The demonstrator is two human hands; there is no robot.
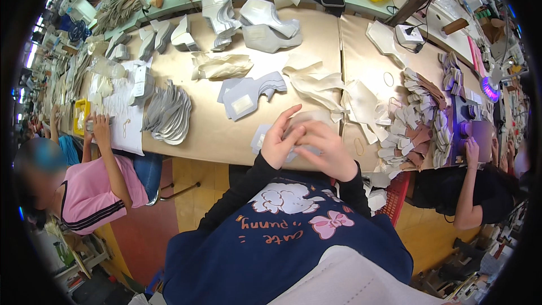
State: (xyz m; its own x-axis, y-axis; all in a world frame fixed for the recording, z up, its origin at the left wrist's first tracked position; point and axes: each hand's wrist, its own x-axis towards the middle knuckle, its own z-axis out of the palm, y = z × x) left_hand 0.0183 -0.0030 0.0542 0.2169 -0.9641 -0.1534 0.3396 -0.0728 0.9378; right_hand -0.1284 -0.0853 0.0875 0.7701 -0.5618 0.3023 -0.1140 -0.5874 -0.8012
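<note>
My left hand (278,140) and my right hand (326,146) meet over the near edge of the table. The left hand's fingers bend inward at the right fingertips, around something too small or hidden to name. Motion smears the right hand's fingers. Just beyond them shows a pale cream piece (314,116); whether it is held I cannot tell. Light grey cut pieces (259,136) lie partly hidden under my hands. Farther left, a small fanned stack of grey cut pieces (241,103) has a whitish patch on top.
Cream cut pieces (313,79) lie beyond my hands. Grey stacks stand at the left (169,113) and back (271,25). Grey and brown bundles (415,116) crowd the right. Co-workers sit at left (96,192) and right (471,192). A red basket (393,196) stands below the edge.
</note>
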